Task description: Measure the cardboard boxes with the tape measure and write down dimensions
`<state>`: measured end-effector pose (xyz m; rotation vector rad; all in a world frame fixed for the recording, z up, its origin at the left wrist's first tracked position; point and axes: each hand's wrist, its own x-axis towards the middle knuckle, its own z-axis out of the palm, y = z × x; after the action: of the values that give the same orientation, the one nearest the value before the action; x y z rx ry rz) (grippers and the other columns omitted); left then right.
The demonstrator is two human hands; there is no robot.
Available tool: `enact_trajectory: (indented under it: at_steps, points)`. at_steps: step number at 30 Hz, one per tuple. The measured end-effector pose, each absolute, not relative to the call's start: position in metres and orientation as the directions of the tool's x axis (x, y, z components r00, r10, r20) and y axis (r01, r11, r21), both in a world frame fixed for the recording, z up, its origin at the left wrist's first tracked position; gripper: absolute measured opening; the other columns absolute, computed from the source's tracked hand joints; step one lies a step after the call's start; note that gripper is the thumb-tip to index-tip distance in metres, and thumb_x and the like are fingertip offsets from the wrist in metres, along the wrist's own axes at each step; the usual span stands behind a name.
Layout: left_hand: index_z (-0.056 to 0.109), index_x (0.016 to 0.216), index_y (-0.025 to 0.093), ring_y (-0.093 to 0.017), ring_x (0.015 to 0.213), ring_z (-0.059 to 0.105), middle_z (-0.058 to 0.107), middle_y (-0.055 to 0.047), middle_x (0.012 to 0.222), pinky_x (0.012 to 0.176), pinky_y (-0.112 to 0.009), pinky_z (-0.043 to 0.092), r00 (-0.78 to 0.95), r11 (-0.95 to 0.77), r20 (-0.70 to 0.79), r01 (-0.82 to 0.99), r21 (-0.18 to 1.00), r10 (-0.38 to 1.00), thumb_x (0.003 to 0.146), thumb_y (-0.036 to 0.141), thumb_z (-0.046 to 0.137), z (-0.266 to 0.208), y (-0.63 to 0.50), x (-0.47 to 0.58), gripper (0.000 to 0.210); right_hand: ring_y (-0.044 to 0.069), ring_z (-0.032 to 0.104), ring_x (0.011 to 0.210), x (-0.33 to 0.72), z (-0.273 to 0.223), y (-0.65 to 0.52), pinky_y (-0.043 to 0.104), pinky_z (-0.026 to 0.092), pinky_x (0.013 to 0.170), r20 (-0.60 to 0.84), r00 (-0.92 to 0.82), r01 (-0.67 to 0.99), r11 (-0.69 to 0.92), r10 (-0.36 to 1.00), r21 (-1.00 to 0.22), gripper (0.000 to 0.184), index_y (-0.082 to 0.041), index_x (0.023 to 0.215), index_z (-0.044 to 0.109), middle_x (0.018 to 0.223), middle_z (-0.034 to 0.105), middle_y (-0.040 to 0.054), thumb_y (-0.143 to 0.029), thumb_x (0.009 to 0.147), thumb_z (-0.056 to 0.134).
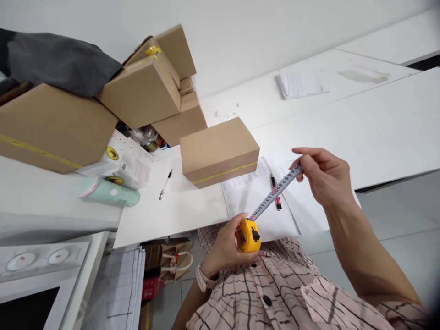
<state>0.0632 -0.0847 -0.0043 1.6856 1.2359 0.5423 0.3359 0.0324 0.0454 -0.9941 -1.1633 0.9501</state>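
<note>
Hiding whatever they hold, a large yellow-taped brown cardboard box (55, 121) sits far left, a smaller brown cardboard box (220, 147) nearer the centre. Closer to the body, the left hand (225, 247) curls around the yellow plastic tape-measure case (253, 238); the right hand (326, 176), half open, pinches the grey numbered blade (275, 193) near its end. A straight, untwisted blade should read best.

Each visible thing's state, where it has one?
Yellow plastic tape measure, silver metal blade extended
Left hand, gripping the tape measure
Right hand, pinching the blade's end
Nearest brown cardboard box, closed
Slim clear-black pen, lying flat
Slim red-black pen, lying on white paper
</note>
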Motion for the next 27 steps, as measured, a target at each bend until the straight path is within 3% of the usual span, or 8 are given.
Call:
enact_trajectory:
  at_steps: [4, 7, 11, 15, 19, 21, 23, 27]
  points:
    - [0.011, 0.163, 0.028, -0.027, 0.113, 0.063, 0.057, -0.012, 0.139, 0.101, -0.045, 0.052, 0.312, -0.045, -0.095, 0.411, 0.91, 0.945, 0.068, 0.029, 0.088, -0.011, -0.079, 0.074, 0.123, 0.013, 0.06, 0.054, 0.321, 0.013, -0.001, 0.028, 0.052, 0.051, 0.236, -0.017, 0.013, 0.236, 0.972, -0.972, 0.027, -0.024, 0.109, 0.074, 0.074, 0.071, 0.0006, -0.044, 0.092, 0.071]
    - [0.011, 0.163, 0.028, -0.026, 0.112, 0.062, 0.056, -0.013, 0.136, 0.1, -0.045, 0.052, 0.295, -0.11, -0.005, 0.373, 0.921, 0.956, 0.07, 0.03, 0.088, -0.011, -0.072, 0.08, 0.121, 0.015, 0.064, 0.059, 0.306, -0.01, -0.017, 0.03, 0.054, 0.058, 0.27, -0.151, 0.202, 0.297, 0.951, -0.933, 0.028, -0.023, 0.109, 0.071, 0.075, 0.071, 0.0015, -0.046, 0.096, 0.063]
    - [0.018, 0.16, 0.03, -0.026, 0.111, 0.063, 0.059, -0.012, 0.134, 0.097, -0.043, 0.054, 0.24, -0.272, 0.183, 0.423, 0.864, 0.953, 0.073, 0.036, 0.087, 0.009, -0.05, 0.07, 0.112, 0.017, 0.06, 0.056, 0.307, -0.036, -0.006, 0.03, 0.045, 0.056, 0.253, 0.06, 0.604, 0.167, 0.966, -0.779, 0.035, -0.022, 0.102, 0.066, 0.066, 0.066, 0.0011, -0.054, 0.1, 0.051]
    - [0.025, 0.157, 0.027, -0.029, 0.122, 0.061, 0.058, -0.014, 0.14, 0.1, -0.045, 0.054, 0.141, -0.442, 0.473, 0.647, 0.621, 0.87, 0.084, 0.046, 0.078, 0.051, -0.004, 0.049, 0.093, 0.025, 0.065, 0.064, 0.316, -0.058, 0.024, 0.03, 0.035, 0.052, 0.119, 0.103, 0.855, -0.027, 0.988, -0.517, 0.038, -0.021, 0.109, 0.059, 0.075, 0.071, 0.0065, -0.057, 0.097, 0.054]
    - [0.042, 0.148, 0.022, -0.03, 0.126, 0.058, 0.059, -0.013, 0.138, 0.104, -0.044, 0.05, 0.123, -0.374, 0.574, 0.862, 0.342, 0.81, 0.09, 0.042, 0.072, 0.08, 0.057, 0.038, 0.068, 0.028, 0.069, 0.073, 0.315, -0.07, 0.038, 0.032, 0.038, 0.054, 0.062, -0.007, 0.934, 0.029, 0.998, -0.356, 0.023, -0.019, 0.115, 0.06, 0.096, 0.075, 0.0146, -0.031, 0.099, 0.051]
    - [0.047, 0.144, 0.02, -0.03, 0.124, 0.058, 0.062, -0.013, 0.135, 0.103, -0.044, 0.049, 0.111, -0.312, 0.551, 0.906, 0.286, 0.827, 0.09, 0.037, 0.071, 0.083, 0.085, 0.035, 0.061, 0.028, 0.071, 0.073, 0.318, -0.07, 0.038, 0.034, 0.042, 0.057, 0.055, -0.037, 0.925, 0.055, 0.998, -0.377, 0.027, -0.017, 0.117, 0.063, 0.098, 0.076, 0.0157, -0.021, 0.097, 0.046]
    - [0.049, 0.142, 0.02, -0.03, 0.122, 0.059, 0.065, -0.012, 0.132, 0.102, -0.044, 0.049, 0.102, -0.269, 0.498, 0.922, 0.277, 0.861, 0.091, 0.034, 0.069, 0.082, 0.108, 0.033, 0.056, 0.028, 0.071, 0.074, 0.325, -0.068, 0.038, 0.036, 0.047, 0.062, 0.046, -0.047, 0.861, 0.064, 0.998, -0.505, 0.03, -0.017, 0.117, 0.067, 0.094, 0.077, 0.0139, -0.023, 0.096, 0.046]
    - [0.051, 0.142, 0.018, -0.032, 0.128, 0.056, 0.063, -0.014, 0.139, 0.109, -0.05, 0.045, 0.118, -0.28, 0.489, 0.92, 0.272, 0.864, 0.093, 0.032, 0.064, 0.07, 0.123, 0.034, 0.052, 0.026, 0.075, 0.09, 0.34, -0.061, 0.033, 0.043, 0.057, 0.085, 0.002, -0.097, 0.354, 0.036, 0.995, -0.935, 0.033, -0.021, 0.12, 0.068, 0.095, 0.079, 0.0082, -0.039, 0.098, 0.053]
